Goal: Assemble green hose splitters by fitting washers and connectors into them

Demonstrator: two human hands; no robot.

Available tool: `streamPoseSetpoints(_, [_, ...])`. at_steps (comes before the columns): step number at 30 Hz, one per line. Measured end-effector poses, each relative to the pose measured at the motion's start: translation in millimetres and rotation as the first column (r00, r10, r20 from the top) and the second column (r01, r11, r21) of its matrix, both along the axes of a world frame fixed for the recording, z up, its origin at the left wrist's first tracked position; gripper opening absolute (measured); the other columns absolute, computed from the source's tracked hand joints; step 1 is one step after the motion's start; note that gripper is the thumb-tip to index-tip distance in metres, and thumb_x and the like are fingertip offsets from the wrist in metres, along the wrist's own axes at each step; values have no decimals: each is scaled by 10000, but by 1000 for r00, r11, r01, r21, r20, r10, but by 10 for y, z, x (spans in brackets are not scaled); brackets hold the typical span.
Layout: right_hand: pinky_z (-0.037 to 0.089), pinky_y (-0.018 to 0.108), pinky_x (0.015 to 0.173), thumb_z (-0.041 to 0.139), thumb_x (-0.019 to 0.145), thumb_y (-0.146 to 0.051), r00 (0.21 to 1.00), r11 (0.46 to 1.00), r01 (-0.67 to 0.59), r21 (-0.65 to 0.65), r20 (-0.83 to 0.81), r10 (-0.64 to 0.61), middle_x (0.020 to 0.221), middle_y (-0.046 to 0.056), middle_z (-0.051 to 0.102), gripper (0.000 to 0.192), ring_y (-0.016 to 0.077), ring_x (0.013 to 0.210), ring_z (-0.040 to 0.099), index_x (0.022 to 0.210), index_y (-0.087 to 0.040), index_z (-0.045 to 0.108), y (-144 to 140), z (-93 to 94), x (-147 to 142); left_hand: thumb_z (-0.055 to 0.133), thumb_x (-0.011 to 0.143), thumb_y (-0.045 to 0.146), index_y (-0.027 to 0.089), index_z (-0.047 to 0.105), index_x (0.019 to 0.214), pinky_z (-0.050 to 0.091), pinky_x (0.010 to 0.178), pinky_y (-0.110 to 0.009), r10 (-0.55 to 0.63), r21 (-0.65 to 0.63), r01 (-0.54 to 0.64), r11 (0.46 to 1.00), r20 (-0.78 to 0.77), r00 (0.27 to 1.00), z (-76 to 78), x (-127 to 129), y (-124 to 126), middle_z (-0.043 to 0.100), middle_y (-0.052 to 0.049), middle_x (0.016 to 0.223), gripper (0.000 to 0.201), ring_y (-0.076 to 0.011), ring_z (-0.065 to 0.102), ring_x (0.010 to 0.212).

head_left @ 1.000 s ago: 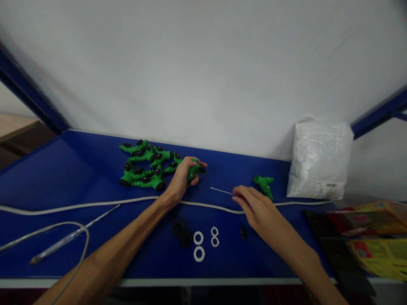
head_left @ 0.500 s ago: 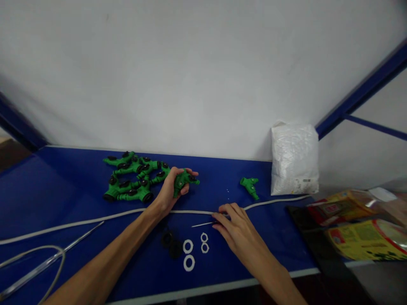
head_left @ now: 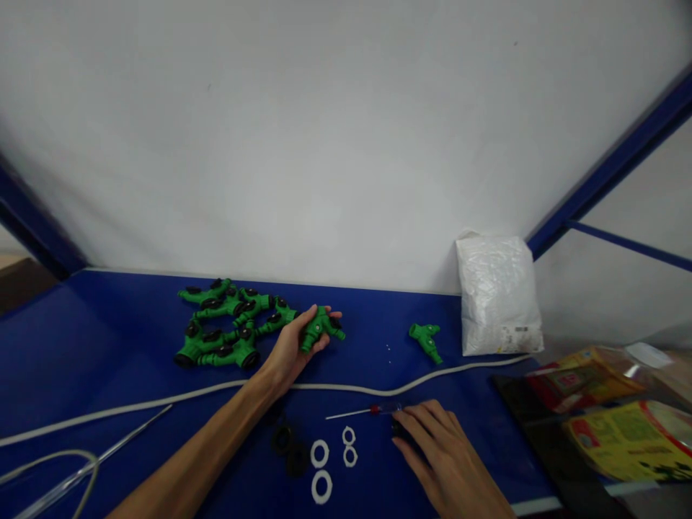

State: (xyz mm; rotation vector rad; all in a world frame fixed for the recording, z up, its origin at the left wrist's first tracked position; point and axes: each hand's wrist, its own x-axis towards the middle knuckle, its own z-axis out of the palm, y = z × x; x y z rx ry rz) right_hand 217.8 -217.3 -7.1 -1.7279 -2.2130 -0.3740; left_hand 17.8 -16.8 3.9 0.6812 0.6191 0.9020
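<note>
White plastic bag (head_left: 500, 295) sits far right by the wall, contents hidden; its label (head_left: 517, 337) is too small to read, same w/ the print on the yellow pkg (head_left: 627, 440). L hand (head_left: 295, 346) is palm-up, fingers clamped on a green splitter (head_left: 316, 328), just above the table. R hand (head_left: 446, 454) is palm-down, curled over a small blk pc (head_left: 398, 431), can't tell if it's gripped. Screwdriver (head_left: 374, 409) lies just beside the R fingers.
</note>
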Motion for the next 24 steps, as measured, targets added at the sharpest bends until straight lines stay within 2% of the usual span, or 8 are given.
streamPoseSetpoints(2, [605,403,805,423,952,-129,998,1000,-18,1,-59,18,1011,84,744,292,247,945,706,1112,-217,651,15,-18,-7,608,900,346,104,674,1034,472,594,-223,-4,21,5,1000,-19,1000,19,1,-14,717,-154,1154,285,-83,561,565])
streamPoseSetpoints(5, [596,385,843,492,906,-106,976,1000,-31,-4,-218,30,1008,79,726,272,238,959,700,1110,-219,631,35,-19,-26,605,904,406,115,693,999,437,551,-215,-29,76,30,997,-13,999,15,-5,-10,708,-147,1185,319,-84,564,579])
streamPoseSetpoints(8, [590,281,720,563,849,-105,887,999,-41,-14,-461,30,880,33,692,233,178,770,691,1039,-225,620,103,43,-80,599,901,439,114,698,994,421,539,-209,-34,94,34,995,-2,999,-11,-18,0,712,-148,1182,352,-81,558,576])
streamPoseSetpoints(11, [551,212,634,616,819,-134,710,996,-43,-81,-704,-26,748,-12,647,178,131,637,653,974,-220,622,248,149,-158,603,897,432,111,697,980,471,623,-231,10,65,-10,998,-13,1000,-26,-27,-1,731,-143,1136,345,-82,554,570])
streamPoseSetpoints(14, [553,224,695,664,835,-227,474,963,-131,-235,-868,-147,785,2,678,198,143,714,690,1033,-211,661,452,252,-233,614,887,430,110,697,955,454,594,-225,32,55,-32,998,-9,999,-27,-24,-10,742,-139,1092,337,-80,545,552])
streamPoseSetpoints(17, [554,243,700,700,836,-313,270,912,-274,-304,-935,-230,847,33,725,270,170,804,714,1083,-205,693,689,335,-298,616,884,449,114,701,975,411,535,-211,26,58,-25,998,-15,1000,-21,-17,-23,742,-133,1080,357,-70,527,533])
streamPoseSetpoints(20, [556,266,766,750,810,-309,120,883,-385,-269,-963,-242,835,33,754,308,173,826,726,1095,-205,699,949,390,-365,614,884,462,111,706,989,386,501,-203,15,55,-13,998,-22,1000,-21,-14,-34,739,-118,1052,377,-48,473,490])
streamPoseSetpoints(24, [560,289,815,791,780,-240,-3,846,-517,-128,-988,-152,887,22,765,308,164,822,733,1075,-222,704,1287,389,-458,638,857,481,118,723,958,425,523,-216,7,26,-7,1000,3,1000,-57,-12,-26,717,-54,843,386,-67,468,495])
